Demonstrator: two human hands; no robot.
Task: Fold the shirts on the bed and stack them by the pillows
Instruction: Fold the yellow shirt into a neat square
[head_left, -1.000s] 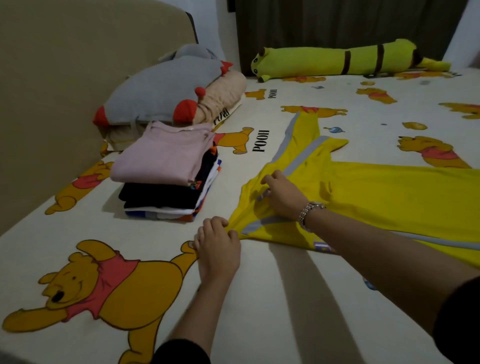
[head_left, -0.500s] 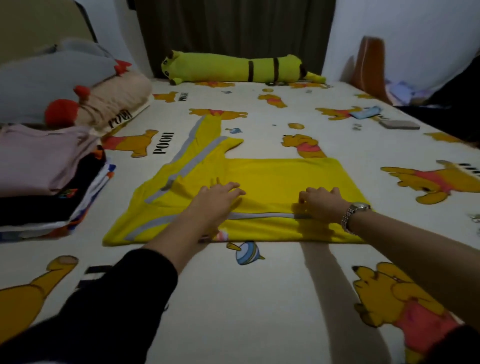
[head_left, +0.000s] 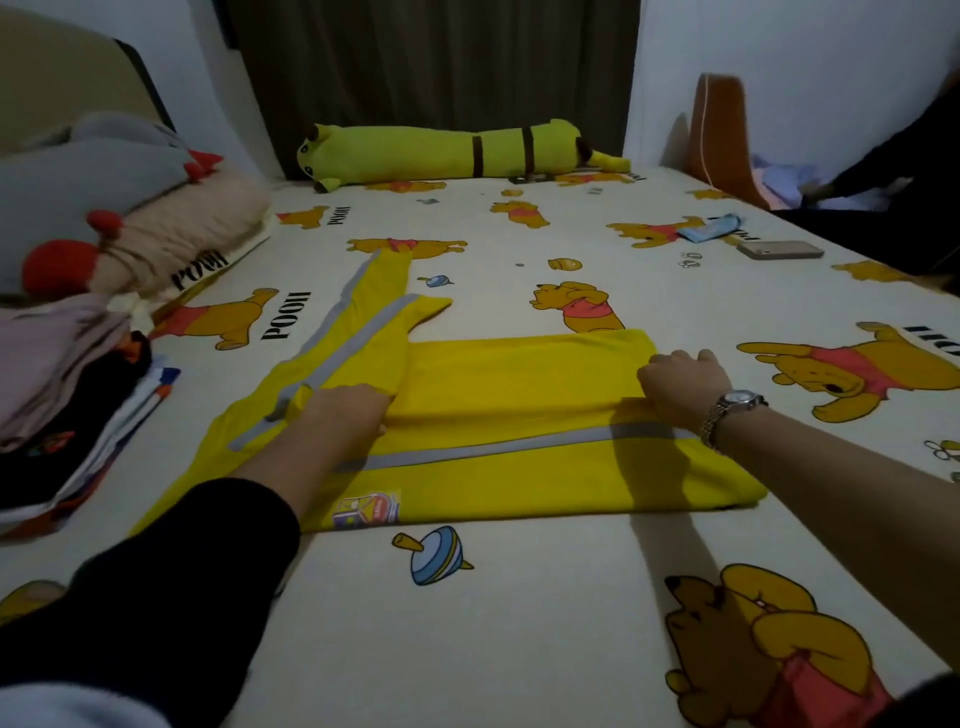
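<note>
A yellow shirt (head_left: 519, 374) with grey stripes lies flat on the bed, folded lengthwise, one sleeve pointing toward the far side. My left hand (head_left: 340, 413) rests on it where the sleeve joins the body, fingertips tucked under the sleeve fabric. My right hand (head_left: 680, 384), with a watch on the wrist, curls its fingers on the fabric near the hem end. A stack of folded shirts (head_left: 67, 395), pink on top, stands at the left by the pillows (head_left: 104, 176).
A long yellow-green plush bolster (head_left: 441, 150) lies along the far edge by the curtain. A phone (head_left: 779, 249) and a blue cloth (head_left: 711, 228) sit at the far right. An orange-brown object (head_left: 722, 135) and a dark-clothed person (head_left: 883, 171) are beyond the bed's right edge.
My hands left the collar end and spread apart along the shirt. The left now sits at the sleeve joint, the right slid toward the hem, and both sets of fingers have curled.
</note>
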